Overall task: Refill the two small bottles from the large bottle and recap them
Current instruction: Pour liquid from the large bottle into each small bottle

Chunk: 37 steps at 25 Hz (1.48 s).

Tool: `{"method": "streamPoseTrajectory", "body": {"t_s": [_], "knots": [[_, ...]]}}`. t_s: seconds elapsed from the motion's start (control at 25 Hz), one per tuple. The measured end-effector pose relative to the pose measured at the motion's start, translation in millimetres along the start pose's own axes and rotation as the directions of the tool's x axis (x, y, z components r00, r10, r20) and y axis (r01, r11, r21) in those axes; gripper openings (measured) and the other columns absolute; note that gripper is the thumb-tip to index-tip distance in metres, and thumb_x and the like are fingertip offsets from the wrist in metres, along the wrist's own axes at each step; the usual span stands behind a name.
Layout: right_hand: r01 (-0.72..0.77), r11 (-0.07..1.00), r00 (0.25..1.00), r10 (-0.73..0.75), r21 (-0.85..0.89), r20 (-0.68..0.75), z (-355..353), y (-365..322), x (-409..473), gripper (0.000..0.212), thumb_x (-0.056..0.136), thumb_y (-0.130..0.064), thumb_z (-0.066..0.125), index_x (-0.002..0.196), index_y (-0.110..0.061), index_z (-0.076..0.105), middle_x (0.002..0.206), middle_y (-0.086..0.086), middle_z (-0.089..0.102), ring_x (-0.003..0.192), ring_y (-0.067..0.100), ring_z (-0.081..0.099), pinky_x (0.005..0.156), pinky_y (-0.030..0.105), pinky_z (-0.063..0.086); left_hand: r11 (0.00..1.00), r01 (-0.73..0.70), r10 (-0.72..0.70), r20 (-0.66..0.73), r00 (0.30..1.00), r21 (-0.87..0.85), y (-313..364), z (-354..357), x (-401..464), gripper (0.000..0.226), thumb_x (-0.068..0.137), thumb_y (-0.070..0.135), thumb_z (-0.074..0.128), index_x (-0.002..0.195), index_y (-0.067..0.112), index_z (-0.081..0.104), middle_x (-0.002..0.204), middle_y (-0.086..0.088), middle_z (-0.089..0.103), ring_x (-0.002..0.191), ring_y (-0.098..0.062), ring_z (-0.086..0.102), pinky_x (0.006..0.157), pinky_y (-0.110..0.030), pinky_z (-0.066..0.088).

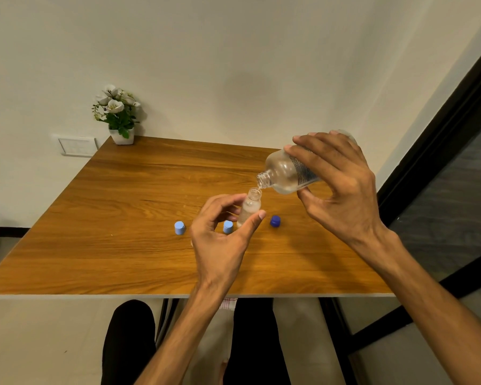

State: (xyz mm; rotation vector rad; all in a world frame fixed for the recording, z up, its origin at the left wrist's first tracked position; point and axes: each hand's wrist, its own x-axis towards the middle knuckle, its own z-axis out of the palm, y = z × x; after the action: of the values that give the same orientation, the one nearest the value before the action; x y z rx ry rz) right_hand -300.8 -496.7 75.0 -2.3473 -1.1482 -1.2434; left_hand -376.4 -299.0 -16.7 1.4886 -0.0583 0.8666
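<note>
While your right hand is tilting the large bottle in closed fingers, its mouth over the small bottle, your left hand is loosely steadying that bottle on the table, caps beside it.

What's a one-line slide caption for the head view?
Right hand tips the large bottle into a small bottle steadied by the left hand; three caps lie loose on the table.

One large clear bottle. One small clear bottle visible. Two light blue caps. One dark blue cap. One potted white-flower plant. One wooden table. Two hands.
</note>
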Motion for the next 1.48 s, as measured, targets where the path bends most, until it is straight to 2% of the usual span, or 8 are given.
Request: {"method": "streamPoseTrajectory", "body": {"t_s": [0.24, 0.6, 0.88, 1.08, 1.28, 1.48], "knots": [[0.007, 1.0, 1.0, -0.007, 0.009, 0.004, 0, -1, 0, 0.061, 0.084, -0.01, 0.079, 0.143, -0.011, 0.063, 0.146, 0.011, 0.065, 0.138, 0.033, 0.058, 0.124, 0.048, 0.038, 1.0, 0.006, -0.006, -0.004, 1.0, -0.011, 1, 2, 0, 0.036, 0.074, 0.011, 0.094, 0.106, 0.015, 0.078, 0.103, -0.002, 0.076, 0.086, -0.021, 0.07, 0.074, -0.028, 0.056], [0.007, 1.0, 1.0, -0.007, 0.015, 0.008, 0, -1, -3, 0.064, 0.083, -0.008, 0.08, 0.144, -0.012, 0.062, 0.145, 0.011, 0.065, 0.138, 0.033, 0.058, 0.122, 0.051, 0.04, 1.0, 0.004, -0.004, -0.003, 1.0, -0.006, 2, 1, 0, 0.035, 0.074, 0.01, 0.094, 0.105, 0.016, 0.078, 0.103, -0.002, 0.076, 0.087, -0.017, 0.069, 0.074, -0.027, 0.055], [0.009, 1.0, 1.0, -0.009, 0.013, 0.007, 2, 0, -6, 0.062, 0.083, -0.009, 0.08, 0.142, -0.011, 0.064, 0.145, 0.012, 0.066, 0.138, 0.033, 0.058, 0.121, 0.053, 0.041, 1.0, 0.008, -0.008, -0.009, 1.0, 0.017, -4, 2, -2, 0.037, 0.074, 0.011, 0.095, 0.106, 0.009, 0.079, 0.102, -0.003, 0.076, 0.086, -0.02, 0.069, 0.074, -0.029, 0.056], [0.004, 1.0, 1.0, -0.004, 0.013, 0.006, 6, 0, -11, 0.062, 0.082, -0.007, 0.082, 0.142, -0.009, 0.065, 0.145, 0.012, 0.066, 0.138, 0.033, 0.059, 0.119, 0.056, 0.043, 1.0, 0.018, -0.017, -0.01, 1.0, 0.008, -6, 4, -4, 0.037, 0.073, 0.011, 0.095, 0.106, 0.012, 0.079, 0.101, -0.001, 0.075, 0.085, -0.016, 0.068, 0.075, -0.025, 0.054], [-0.014, 1.0, 1.0, 0.014, 0.025, 0.007, 10, 2, -17, 0.062, 0.082, -0.007, 0.083, 0.142, -0.008, 0.065, 0.145, 0.012, 0.066, 0.138, 0.033, 0.059, 0.12, 0.055, 0.042, 0.999, 0.041, -0.04, -0.009, 0.999, 0.017, -13, 6, -4, 0.039, 0.072, 0.011, 0.095, 0.107, 0.012, 0.079, 0.102, -0.002, 0.075, 0.086, -0.012, 0.067, 0.076, -0.02, 0.053], [-0.08, 0.995, 0.997, 0.079, 0.063, 0.015, 20, 6, -35, 0.064, 0.08, -0.008, 0.082, 0.142, -0.009, 0.066, 0.146, 0.01, 0.065, 0.139, 0.031, 0.058, 0.12, 0.055, 0.042, 0.996, 0.08, -0.08, 0.008, 0.997, 0.04, -22, 13, -8, 0.037, 0.072, 0.012, 0.095, 0.106, 0.01, 0.079, 0.1, -0.002, 0.075, 0.084, -0.01, 0.066, 0.074, -0.021, 0.055]]}}
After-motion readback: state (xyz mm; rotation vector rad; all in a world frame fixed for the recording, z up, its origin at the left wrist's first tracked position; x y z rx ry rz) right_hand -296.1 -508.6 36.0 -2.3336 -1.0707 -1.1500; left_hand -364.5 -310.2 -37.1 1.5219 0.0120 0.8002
